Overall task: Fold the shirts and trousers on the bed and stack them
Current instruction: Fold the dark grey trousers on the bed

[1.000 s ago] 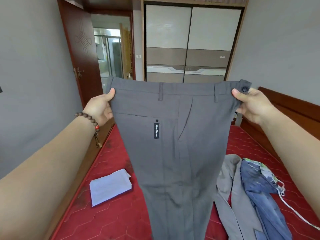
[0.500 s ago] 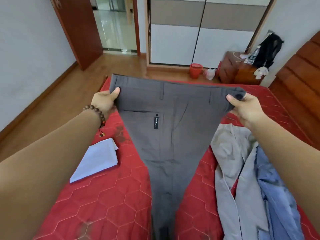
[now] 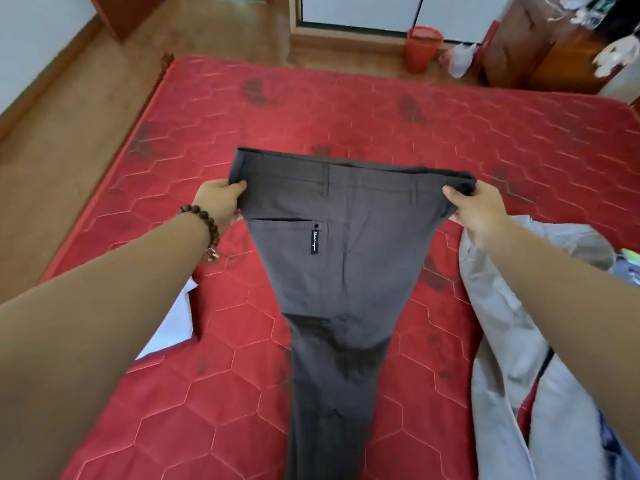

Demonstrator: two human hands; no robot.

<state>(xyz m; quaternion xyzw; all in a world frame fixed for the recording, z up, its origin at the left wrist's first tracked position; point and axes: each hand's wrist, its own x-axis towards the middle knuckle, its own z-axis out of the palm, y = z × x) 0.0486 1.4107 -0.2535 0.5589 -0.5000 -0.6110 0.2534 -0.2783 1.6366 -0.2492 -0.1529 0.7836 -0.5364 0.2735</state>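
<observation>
You hold a pair of dark grey trousers [image 3: 332,258] by the waistband over a red quilted mattress [image 3: 346,109]. Your left hand [image 3: 218,199] pinches the left end of the band, thumb on top and fingers curled beneath. Your right hand [image 3: 474,211] grips the right end the same way. The waistband is stretched flat between them, back pocket and a small black label [image 3: 313,241] facing you. The legs hang together toward you and run out of view at the bottom edge.

A folded pale blue garment [image 3: 173,323] lies on the mattress under your left forearm. A light grey garment [image 3: 502,341] lies loose beside your right arm, with blue fabric [image 3: 620,459] at the corner.

The likely risks: if you lower the trousers unevenly, the legs may twist or bunch. If you drift right, they may land on the grey garment and crease.
</observation>
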